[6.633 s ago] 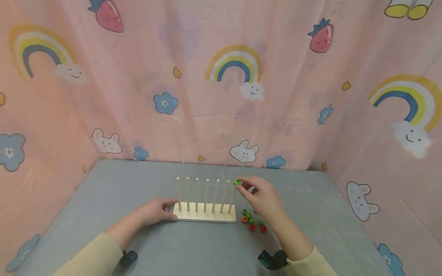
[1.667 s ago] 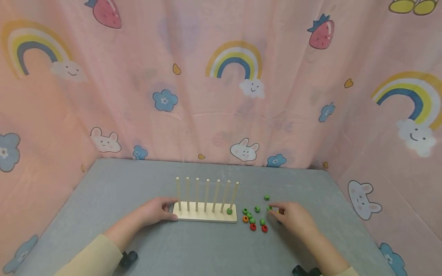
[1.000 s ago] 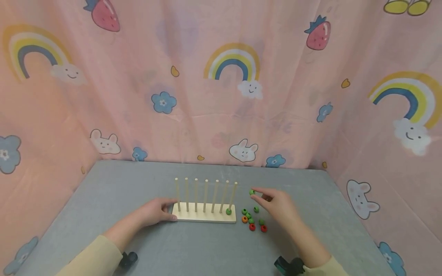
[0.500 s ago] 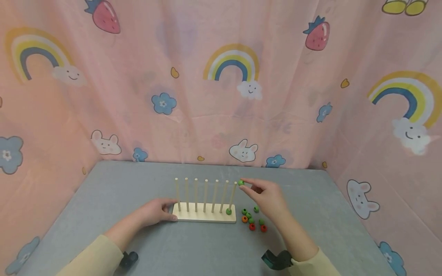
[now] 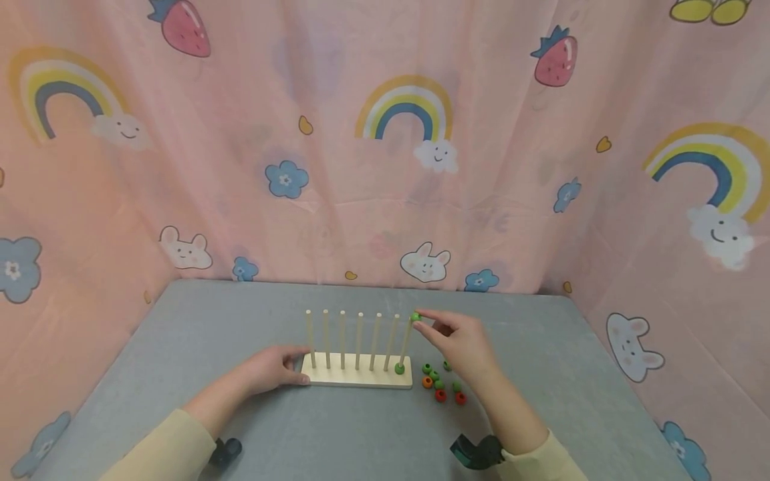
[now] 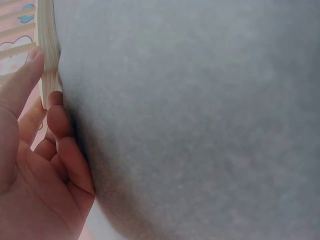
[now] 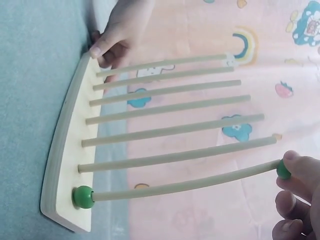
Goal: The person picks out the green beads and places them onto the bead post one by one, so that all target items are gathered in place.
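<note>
A pale wooden peg board point(image 5: 357, 379) with a row of several upright pegs stands on the table. My left hand point(image 5: 272, 369) grips its left end, thumb on the near side, as the left wrist view also shows. My right hand point(image 5: 460, 339) pinches a green bead point(image 5: 416, 317) between thumb and forefinger at the top of the rightmost peg point(image 7: 190, 186). In the right wrist view this bead point(image 7: 283, 170) sits right at the peg's tip. Another green bead point(image 7: 83, 197) rests at the foot of that same peg. The other pegs carry no beads.
Right of the board lie several loose green beads point(image 5: 434, 375), an orange bead point(image 5: 427, 382) and two red beads, a near one point(image 5: 440, 395) and one farther right point(image 5: 460, 398). A pink patterned curtain point(image 5: 337, 220) hangs behind the grey table point(image 5: 240, 307).
One green bead has gone down the rightmost peg to the board. My right hand has since picked up another green bead from the right and brought it left to that peg's top.
</note>
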Demonstrator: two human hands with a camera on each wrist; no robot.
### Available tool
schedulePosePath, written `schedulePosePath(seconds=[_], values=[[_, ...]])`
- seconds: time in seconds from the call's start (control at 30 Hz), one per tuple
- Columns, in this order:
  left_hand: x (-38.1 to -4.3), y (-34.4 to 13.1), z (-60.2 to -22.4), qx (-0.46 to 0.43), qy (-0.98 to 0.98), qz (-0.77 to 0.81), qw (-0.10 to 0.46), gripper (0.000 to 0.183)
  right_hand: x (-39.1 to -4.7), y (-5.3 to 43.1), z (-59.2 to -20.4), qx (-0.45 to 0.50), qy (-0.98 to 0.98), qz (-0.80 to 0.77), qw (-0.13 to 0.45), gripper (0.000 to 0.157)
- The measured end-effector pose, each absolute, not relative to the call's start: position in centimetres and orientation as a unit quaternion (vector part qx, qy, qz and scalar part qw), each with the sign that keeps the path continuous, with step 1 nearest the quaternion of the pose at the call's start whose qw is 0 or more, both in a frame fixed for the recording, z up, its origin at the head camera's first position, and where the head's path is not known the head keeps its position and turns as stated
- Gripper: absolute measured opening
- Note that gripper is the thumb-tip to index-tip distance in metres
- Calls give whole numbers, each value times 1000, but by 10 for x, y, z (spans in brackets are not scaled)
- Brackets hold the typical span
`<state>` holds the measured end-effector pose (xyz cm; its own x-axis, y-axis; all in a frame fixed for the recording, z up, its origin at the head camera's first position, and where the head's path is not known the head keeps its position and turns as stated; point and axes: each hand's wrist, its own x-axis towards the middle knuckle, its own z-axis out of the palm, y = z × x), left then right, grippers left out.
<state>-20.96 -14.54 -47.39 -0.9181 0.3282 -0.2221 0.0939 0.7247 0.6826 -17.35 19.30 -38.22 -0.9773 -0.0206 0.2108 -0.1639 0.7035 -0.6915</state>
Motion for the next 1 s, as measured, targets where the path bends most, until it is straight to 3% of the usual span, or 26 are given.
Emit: schedulePosePath(seconds=[1.0], values=[[-209, -145, -473, 115, 914, 354, 163, 60, -180, 190, -391, 83, -934, 341, 68, 26]])
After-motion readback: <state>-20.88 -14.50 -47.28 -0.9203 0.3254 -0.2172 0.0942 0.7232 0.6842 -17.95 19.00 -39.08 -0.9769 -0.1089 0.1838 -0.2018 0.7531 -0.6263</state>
